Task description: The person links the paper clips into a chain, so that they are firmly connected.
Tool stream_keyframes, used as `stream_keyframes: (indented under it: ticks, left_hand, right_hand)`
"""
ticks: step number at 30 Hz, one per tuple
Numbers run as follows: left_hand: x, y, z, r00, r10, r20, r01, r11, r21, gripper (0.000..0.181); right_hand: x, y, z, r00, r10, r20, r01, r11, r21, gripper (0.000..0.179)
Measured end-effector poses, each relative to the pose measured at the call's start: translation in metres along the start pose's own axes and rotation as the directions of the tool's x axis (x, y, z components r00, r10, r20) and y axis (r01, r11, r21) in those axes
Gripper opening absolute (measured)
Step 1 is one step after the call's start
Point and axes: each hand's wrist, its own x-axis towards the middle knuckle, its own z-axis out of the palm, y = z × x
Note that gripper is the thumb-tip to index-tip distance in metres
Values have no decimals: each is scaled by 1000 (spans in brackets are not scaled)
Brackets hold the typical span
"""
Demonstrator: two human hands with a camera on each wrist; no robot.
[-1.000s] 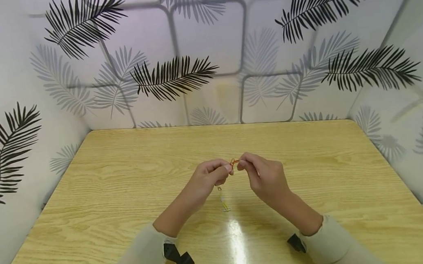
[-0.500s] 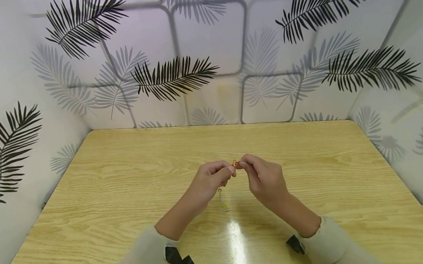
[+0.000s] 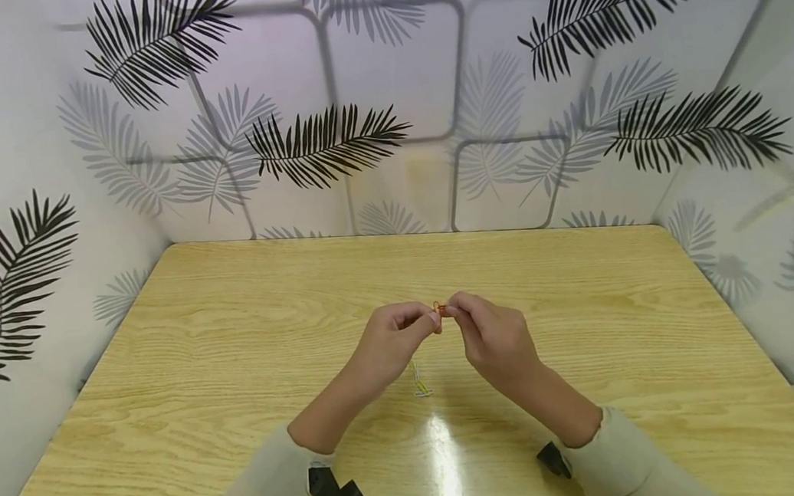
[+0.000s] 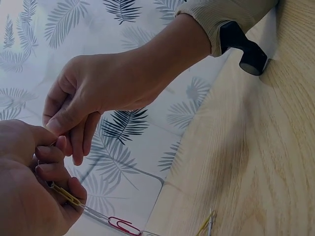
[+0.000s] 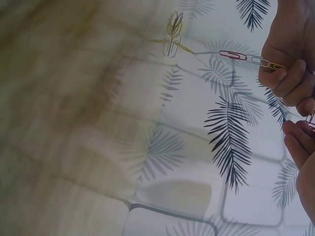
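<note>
In the head view my left hand [image 3: 392,347] and right hand [image 3: 499,341] meet over the middle of the table. Each pinches, between thumb and finger, at a small orange-red paperclip [image 3: 437,307]; the fingertips hide most of the wire there, so where one clip ends and another begins cannot be told. From under the left hand's curled fingers runs a chain of linked paperclips, with a yellow clip [image 4: 66,193] and a red clip [image 4: 124,225] in the left wrist view. Its lower end, yellow and white clips [image 3: 420,385], shows below the left hand.
The wooden table [image 3: 235,305] is bounded by patterned walls [image 3: 385,72] at the back and sides. Black camera mounts sit at both cuffs, the left mount [image 3: 337,494] and the right mount [image 3: 554,460]. Several clips [image 5: 173,37] bunch together at the chain's far end.
My right hand has shifted slightly left, bringing the fingertips closer together. Less orange-red wire shows between them, and the upper part of the hanging chain has gone behind the left hand.
</note>
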Motion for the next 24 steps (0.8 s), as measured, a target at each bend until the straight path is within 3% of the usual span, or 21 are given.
stream_keyframes:
  ticks: [5, 12, 14, 17, 20, 24]
  left_hand:
    - [-1, 0, -1, 1000, 17, 1, -17, 999, 32, 24]
    - [2, 0, -1, 996, 59, -72, -52, 994, 97, 23]
    - [3, -1, 0, 996, 60, -66, -53, 994, 96, 23]
    - [3, -2, -1, 997, 49, -58, -44, 995, 86, 23]
    - [2, 0, -2, 998, 48, -44, -44, 996, 79, 23]
    - [1, 2, -5, 998, 56, -19, -55, 996, 75, 24]
  right_hand:
    - [0, -2, 1, 1000, -26, -2, 26, 999, -26, 29]
    - [3, -5, -2, 999, -52, 2, 53, 997, -48, 26]
    - [4, -5, -5, 1000, -18, 0, 18, 999, -41, 27]
    - [4, -2, -9, 993, 120, -1, -120, 992, 43, 20]
    - [3, 0, -12, 963, 268, 40, -271, 949, 165, 6]
    - [3, -3, -13, 884, 448, 136, -467, 818, 337, 5]
